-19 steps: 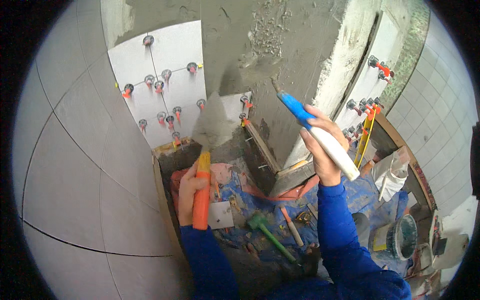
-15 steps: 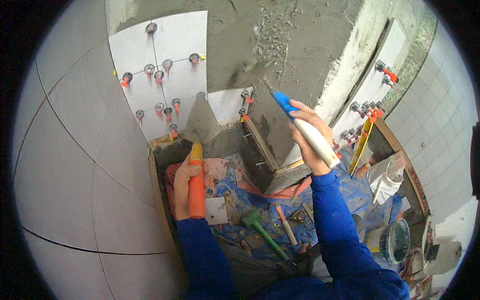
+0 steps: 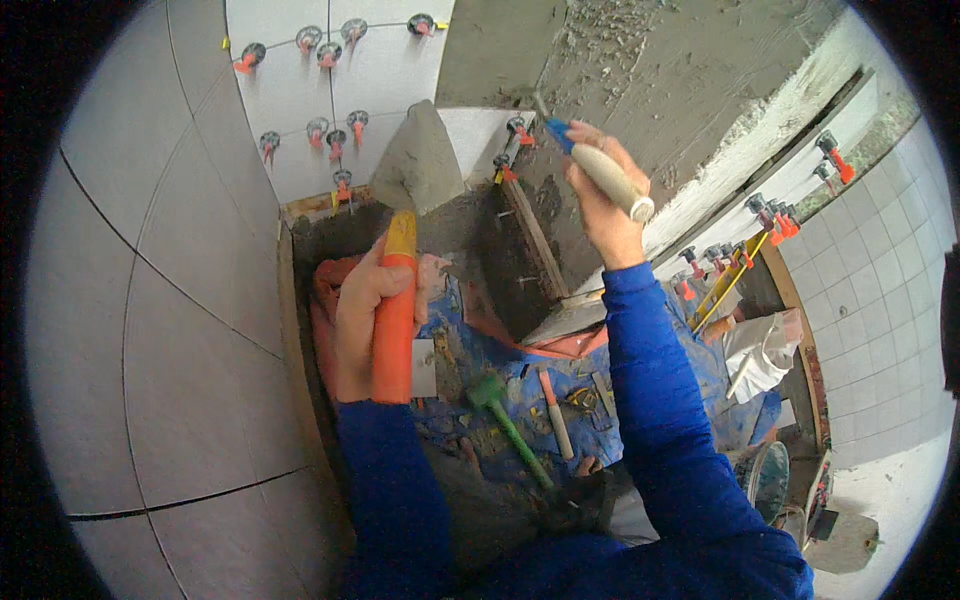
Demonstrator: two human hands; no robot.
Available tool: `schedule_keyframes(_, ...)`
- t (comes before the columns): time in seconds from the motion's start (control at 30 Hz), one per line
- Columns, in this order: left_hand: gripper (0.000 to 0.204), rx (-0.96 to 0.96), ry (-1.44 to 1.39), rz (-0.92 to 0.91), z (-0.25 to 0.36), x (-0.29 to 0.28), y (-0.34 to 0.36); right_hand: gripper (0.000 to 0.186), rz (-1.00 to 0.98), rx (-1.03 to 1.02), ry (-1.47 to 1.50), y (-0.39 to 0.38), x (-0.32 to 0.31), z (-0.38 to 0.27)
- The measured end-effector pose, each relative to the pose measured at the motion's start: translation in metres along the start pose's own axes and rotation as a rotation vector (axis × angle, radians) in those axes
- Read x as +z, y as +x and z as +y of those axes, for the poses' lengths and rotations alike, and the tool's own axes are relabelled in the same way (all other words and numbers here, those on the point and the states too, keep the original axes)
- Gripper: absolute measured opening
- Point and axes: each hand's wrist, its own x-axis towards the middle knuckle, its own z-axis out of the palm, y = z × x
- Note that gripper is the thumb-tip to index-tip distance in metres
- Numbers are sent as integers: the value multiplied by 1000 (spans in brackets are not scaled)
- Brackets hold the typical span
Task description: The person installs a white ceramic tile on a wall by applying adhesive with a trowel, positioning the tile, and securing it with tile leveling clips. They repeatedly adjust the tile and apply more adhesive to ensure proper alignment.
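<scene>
My left hand point(image 3: 362, 310) is closed round the orange and yellow handle of a pointing trowel point(image 3: 425, 160). Its grey, mortar-smeared blade points up in front of the lower tiles. In my right hand point(image 3: 612, 205) is a slimmer trowel point(image 3: 600, 178) with a blue and off-white handle. That tool's tip reaches the grey mortared wall point(image 3: 670, 75), just above a narrow white tile point(image 3: 480, 125) in the corner; its blade is hard to make out. White wall tiles point(image 3: 285, 90) with black and red levelling clips point(image 3: 329, 55) stand to the left of it.
Below lies a blue sheet point(image 3: 525, 375) with a green mallet point(image 3: 487, 392), a hammer-like tool point(image 3: 556, 415) and scraps. A wooden strip point(image 3: 532, 235) edges the corner recess. Rightward are a yellow level point(image 3: 722, 290), a white bag point(image 3: 762, 350) and a bucket point(image 3: 770, 480).
My view has tipped downward, so the walls sit higher in the picture. My right hand with its trowel has shifted slightly left along the mortared wall. Both hands keep their grips.
</scene>
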Motion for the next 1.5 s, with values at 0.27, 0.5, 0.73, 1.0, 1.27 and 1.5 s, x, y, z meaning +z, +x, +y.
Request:
schedule_keyframes(0.27,64,16,42,-8,0,0,2,27,-3,62,-190,55,4,-2)
schedule_keyframes(0.5,62,34,52,10,-3,0,4,25,-283,-143,-355,144,6,-13)
schedule_keyframes(0.73,55,-106,177,-42,-6,6,9,24,-438,48,-533,213,29,-27)
schedule_keyframes(1.0,38,-141,266,-84,-8,17,13,24,-470,115,-523,231,28,-44)
schedule_keyframes(1.27,40,-121,301,-96,-8,21,13,26,-342,152,-451,226,22,-43)
schedule_keyframes(1.5,46,-123,304,-87,-10,22,12,27,-340,183,-365,224,18,-40)
